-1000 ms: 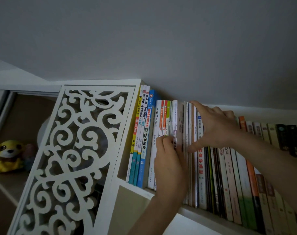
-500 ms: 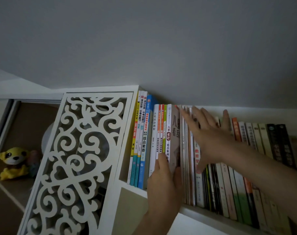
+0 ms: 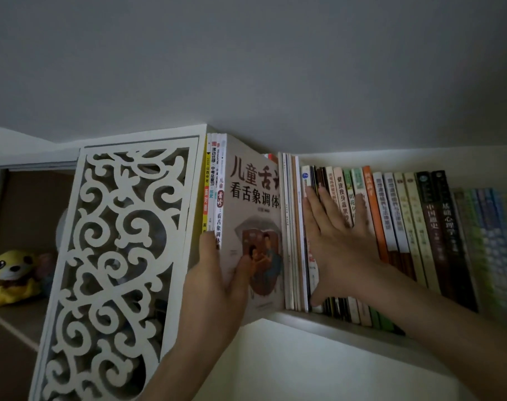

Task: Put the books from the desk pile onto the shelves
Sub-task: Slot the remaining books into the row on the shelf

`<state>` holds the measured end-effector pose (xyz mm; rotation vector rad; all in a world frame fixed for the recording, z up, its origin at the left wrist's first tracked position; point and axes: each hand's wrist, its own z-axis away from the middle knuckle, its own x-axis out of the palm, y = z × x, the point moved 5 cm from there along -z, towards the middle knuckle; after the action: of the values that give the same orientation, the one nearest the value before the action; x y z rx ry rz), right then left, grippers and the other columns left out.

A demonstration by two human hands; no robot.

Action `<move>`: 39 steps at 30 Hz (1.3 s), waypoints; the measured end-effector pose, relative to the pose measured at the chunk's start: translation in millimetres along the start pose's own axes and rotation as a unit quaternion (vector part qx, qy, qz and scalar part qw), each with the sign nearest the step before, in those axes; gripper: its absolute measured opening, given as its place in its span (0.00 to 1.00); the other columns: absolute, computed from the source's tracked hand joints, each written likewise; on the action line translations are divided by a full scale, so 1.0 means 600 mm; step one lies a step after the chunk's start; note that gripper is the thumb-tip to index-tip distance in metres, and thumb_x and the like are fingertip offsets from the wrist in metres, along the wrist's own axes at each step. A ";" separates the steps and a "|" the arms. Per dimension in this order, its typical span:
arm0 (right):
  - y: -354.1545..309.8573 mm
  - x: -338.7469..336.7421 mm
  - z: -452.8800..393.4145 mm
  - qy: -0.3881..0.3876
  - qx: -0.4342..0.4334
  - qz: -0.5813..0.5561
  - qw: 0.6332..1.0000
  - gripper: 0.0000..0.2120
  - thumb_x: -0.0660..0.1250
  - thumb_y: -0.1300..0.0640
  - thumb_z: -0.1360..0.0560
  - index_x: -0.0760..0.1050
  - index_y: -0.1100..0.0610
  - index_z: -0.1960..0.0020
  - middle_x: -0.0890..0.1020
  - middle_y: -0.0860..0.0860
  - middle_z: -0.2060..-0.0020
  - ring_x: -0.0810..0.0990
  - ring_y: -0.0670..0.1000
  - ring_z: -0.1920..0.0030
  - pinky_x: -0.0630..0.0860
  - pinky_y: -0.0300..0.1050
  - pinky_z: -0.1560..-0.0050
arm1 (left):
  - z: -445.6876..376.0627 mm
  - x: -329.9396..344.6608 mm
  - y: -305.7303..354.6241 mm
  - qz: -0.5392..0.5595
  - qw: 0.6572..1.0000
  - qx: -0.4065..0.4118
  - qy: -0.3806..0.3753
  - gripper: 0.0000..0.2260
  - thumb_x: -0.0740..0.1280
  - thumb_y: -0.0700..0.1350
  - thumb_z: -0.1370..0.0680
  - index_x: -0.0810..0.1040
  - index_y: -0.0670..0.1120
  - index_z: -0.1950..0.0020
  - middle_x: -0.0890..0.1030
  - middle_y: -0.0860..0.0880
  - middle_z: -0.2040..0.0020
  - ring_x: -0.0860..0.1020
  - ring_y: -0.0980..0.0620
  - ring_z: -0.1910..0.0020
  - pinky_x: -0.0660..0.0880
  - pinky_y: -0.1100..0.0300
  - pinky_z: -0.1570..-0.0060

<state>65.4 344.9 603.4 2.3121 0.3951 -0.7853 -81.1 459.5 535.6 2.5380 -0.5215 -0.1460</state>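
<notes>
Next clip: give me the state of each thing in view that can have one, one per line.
Grey-covered children's book with large Chinese title: pulled partway out of the row, cover showing, held.
Left hand: grip round that book's lower spine.
Right hand: flat, fingers straight, pressing the neighbouring spines.
Row of shelved books: upright.
Yellow plush toy: sitting in the left cubby.
</notes>
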 end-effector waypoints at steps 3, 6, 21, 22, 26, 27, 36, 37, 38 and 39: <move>-0.002 0.007 0.004 0.004 -0.001 -0.007 1.000 0.77 0.76 0.31 0.46 0.21 0.61 0.28 0.20 0.59 0.31 0.21 0.60 0.29 0.33 0.76 0.33 | -0.005 0.001 0.000 -0.018 1.000 0.004 -0.004 0.12 0.67 0.45 0.22 0.64 0.51 0.46 0.79 0.52 0.46 0.80 0.57 0.57 0.76 0.71 0.72; -0.002 0.010 0.004 0.001 -0.005 -0.009 1.000 0.78 0.74 0.28 0.49 0.19 0.62 0.30 0.19 0.58 0.32 0.20 0.59 0.30 0.32 0.75 0.33 | -0.007 -0.003 0.003 -0.020 1.000 0.009 -0.003 0.12 0.67 0.44 0.22 0.65 0.51 0.46 0.79 0.54 0.48 0.80 0.60 0.58 0.77 0.70 0.71; -0.015 0.006 0.006 0.006 -0.004 -0.004 1.000 0.77 0.72 0.26 0.47 0.21 0.61 0.28 0.20 0.60 0.31 0.21 0.61 0.30 0.30 0.78 0.37 | -0.034 -0.078 -0.032 0.065 0.995 -0.074 0.000 0.12 0.68 0.42 0.24 0.68 0.47 0.45 0.81 0.51 0.51 0.83 0.59 0.57 0.81 0.60 0.68; -0.018 0.007 0.004 0.012 0.001 -0.004 1.000 0.77 0.73 0.27 0.48 0.21 0.61 0.28 0.21 0.60 0.31 0.22 0.62 0.30 0.30 0.78 0.38 | -0.035 -0.082 -0.036 0.074 0.994 -0.078 -0.005 0.11 0.69 0.42 0.24 0.69 0.47 0.45 0.82 0.50 0.50 0.84 0.56 0.56 0.82 0.57 0.67; -0.022 0.006 -0.001 0.007 0.009 -0.012 1.000 0.76 0.75 0.31 0.46 0.21 0.60 0.28 0.21 0.59 0.31 0.22 0.61 0.29 0.27 0.77 0.38 | -0.033 -0.091 -0.031 0.091 0.993 -0.074 -0.022 0.12 0.69 0.42 0.25 0.70 0.48 0.45 0.83 0.49 0.51 0.85 0.51 0.55 0.83 0.52 0.64; -0.020 0.003 0.000 0.003 0.004 -0.017 1.000 0.74 0.75 0.32 0.44 0.22 0.59 0.28 0.21 0.58 0.31 0.21 0.60 0.30 0.28 0.77 0.37 | -0.030 -0.093 -0.026 0.101 0.992 -0.069 -0.022 0.12 0.69 0.42 0.25 0.70 0.48 0.45 0.84 0.50 0.51 0.85 0.50 0.54 0.83 0.53 0.64; 0.048 -0.035 0.017 0.076 -0.066 -0.054 0.993 0.50 0.64 0.36 0.28 0.34 0.51 0.22 0.27 0.54 0.26 0.23 0.54 0.28 0.33 0.64 0.26 | -0.023 -0.053 0.032 0.082 0.993 -0.029 -0.085 0.13 0.68 0.42 0.23 0.70 0.50 0.42 0.83 0.56 0.54 0.84 0.56 0.55 0.83 0.55 0.65; 0.056 -0.040 0.020 0.108 -0.062 -0.059 0.991 0.45 0.63 0.40 0.26 0.39 0.52 0.21 0.30 0.54 0.24 0.25 0.54 0.26 0.35 0.62 0.25 | -0.019 -0.045 0.028 0.074 0.993 -0.035 -0.084 0.13 0.68 0.42 0.23 0.69 0.50 0.42 0.83 0.55 0.54 0.84 0.56 0.55 0.83 0.55 0.65; 0.064 -0.044 0.022 0.132 -0.052 -0.066 0.988 0.42 0.63 0.43 0.26 0.43 0.53 0.21 0.33 0.53 0.23 0.28 0.53 0.25 0.36 0.61 0.24 | -0.015 -0.038 0.022 0.068 0.994 -0.041 -0.077 0.12 0.68 0.42 0.23 0.69 0.49 0.43 0.83 0.55 0.54 0.84 0.56 0.56 0.83 0.55 0.65; 0.071 -0.045 0.022 0.143 -0.039 -0.072 0.986 0.41 0.62 0.44 0.25 0.45 0.53 0.21 0.35 0.53 0.23 0.30 0.53 0.24 0.37 0.60 0.24 | -0.011 -0.032 0.016 0.067 0.994 -0.047 -0.068 0.12 0.68 0.41 0.23 0.69 0.49 0.44 0.83 0.55 0.54 0.84 0.56 0.57 0.83 0.55 0.65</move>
<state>58.3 302.7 633.0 2.3451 0.7135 -0.4931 -100.8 462.8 546.0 2.4033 -0.7198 -0.2897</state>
